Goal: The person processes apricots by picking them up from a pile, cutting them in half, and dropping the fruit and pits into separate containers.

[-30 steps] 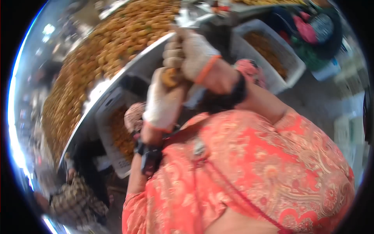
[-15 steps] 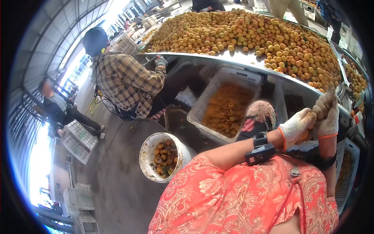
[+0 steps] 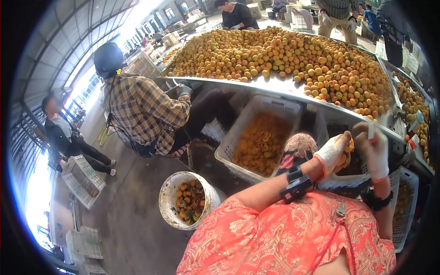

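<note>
My left hand, in a white glove with an orange cuff, is closed around an apricot. More orange flesh shows under its fingers. Beside it, a little to the right, is my right hand, also gloved and blurred by motion. Its fingers look curled, with a small pale flat piece at them that I cannot identify. Both hands are above my lap, in front of a metal-edged table heaped with apricots. Below the table stands a white crate of halved apricots.
A white bucket with dark and orange fruit scraps stands left of my knees. One co-worker in a checked shirt sits at the table. Another person stands far left, holding a crate. More crates flank my right side.
My hands, touching each other before, are now apart, the right one blurred. Apricot flesh shows more plainly in my left hand. The view has tilted up slightly, revealing more people behind the table.
</note>
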The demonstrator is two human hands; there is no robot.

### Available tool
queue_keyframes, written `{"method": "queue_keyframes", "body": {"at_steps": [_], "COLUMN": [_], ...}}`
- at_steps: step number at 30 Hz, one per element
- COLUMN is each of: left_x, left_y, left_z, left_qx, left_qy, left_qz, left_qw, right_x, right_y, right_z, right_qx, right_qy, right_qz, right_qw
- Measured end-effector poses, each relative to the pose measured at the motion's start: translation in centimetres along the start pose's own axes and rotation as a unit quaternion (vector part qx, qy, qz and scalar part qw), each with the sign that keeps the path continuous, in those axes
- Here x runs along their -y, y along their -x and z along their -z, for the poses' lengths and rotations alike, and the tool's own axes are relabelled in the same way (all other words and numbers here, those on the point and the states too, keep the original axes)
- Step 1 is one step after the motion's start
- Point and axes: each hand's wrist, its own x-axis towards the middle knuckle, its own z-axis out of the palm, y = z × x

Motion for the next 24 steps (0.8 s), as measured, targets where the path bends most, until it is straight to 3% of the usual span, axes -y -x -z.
{"method": "queue_keyframes", "body": {"at_steps": [1, 2, 5, 7, 11, 13, 17, 19, 24], "left_x": [0.1, 0.0, 0.3, 0.7, 0.5, 0.5, 1.4, 1.0, 0.8], "left_y": [-0.1, -0.2, -0.6, -0.8, -0.8, -0.5, -1.0, -0.5, -0.7], "left_z": [-0.1, -0.4, -0.6, -0.5, -1.0, -1.5, -2.0, -2.9, -4.5], "left_qx": [0.0, 0.003, -0.017, -0.001, 0.025, 0.023, -0.005, -0.008, -0.038], "left_qy": [0.0, 0.0, 0.012, -0.008, -0.05, -0.06, -0.05, -0.045, 0.031], "left_qz": [0.023, 0.023, 0.028, 0.022, 0.003, 0.0, -0.014, -0.019, -0.016], "left_qw": [1.0, 1.0, 0.999, 1.0, 0.998, 0.998, 0.999, 0.999, 0.999], "right_x": [-0.1, 0.5, 0.6, 1.6, 0.4, 0.4, 1.5, 1.0, 0.6], "right_y": [0.5, 0.9, 1.2, 1.2, 1.1, 1.2, 1.4, 1.8, 2.4], "right_z": [-0.4, -0.9, -0.4, -0.3, 0.8, 1.0, 1.1, 0.8, 0.6], "right_qx": [0.057, 0.043, 0.052, 0.083, 0.102, 0.102, 0.109, 0.07, 0.012], "right_qy": [0.035, 0.123, 0.13, 0.044, 0.089, 0.117, 0.148, 0.161, 0.174], "right_qz": [0.007, 0.065, 0.029, -0.067, -0.065, -0.002, 0.013, 0.1, 0.085], "right_qw": [0.998, 0.989, 0.99, 0.993, 0.989, 0.988, 0.983, 0.979, 0.981]}}
